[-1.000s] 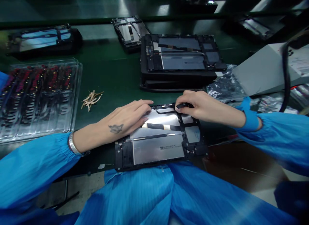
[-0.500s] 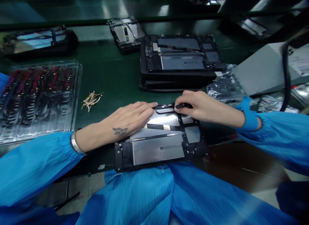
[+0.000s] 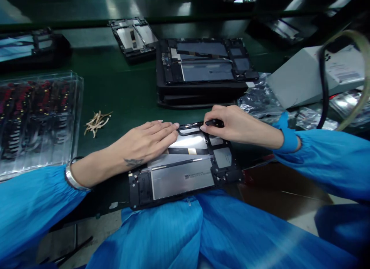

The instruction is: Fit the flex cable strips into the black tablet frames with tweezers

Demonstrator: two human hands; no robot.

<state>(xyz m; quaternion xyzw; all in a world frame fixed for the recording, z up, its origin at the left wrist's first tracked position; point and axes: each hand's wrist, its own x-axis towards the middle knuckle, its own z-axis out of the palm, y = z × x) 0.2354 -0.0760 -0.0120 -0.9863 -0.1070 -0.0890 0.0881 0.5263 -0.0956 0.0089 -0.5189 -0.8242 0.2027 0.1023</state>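
Observation:
An opened tablet [image 3: 182, 182], its silver inside showing, lies at the bench's front edge against my blue garment. My left hand [image 3: 152, 140] rests flat across its upper left part, fingers stretched out and tips near the far edge. Pinched at the tablet's far edge, right of the middle, my right hand [image 3: 224, 122] holds a small black tool [image 3: 215, 123]; its tip is hidden by the fingers. A black cable or strip [image 3: 189, 133] curves between the two hands along that edge.
Behind the hands is a stack of tablets [image 3: 206, 64], with another opened one [image 3: 133, 36] to its left. A clear tray [image 3: 73, 118] of circuit boards stands left, beside thin tan strips [image 3: 97, 123]. A white box [image 3: 306, 76], plastic bags [image 3: 260, 95] and a looped cable [image 3: 323, 88] are right.
The whole view has shifted, so the bench items appear further left. My hands keep nearly the same places on the tablet, the right still pinching the black tool.

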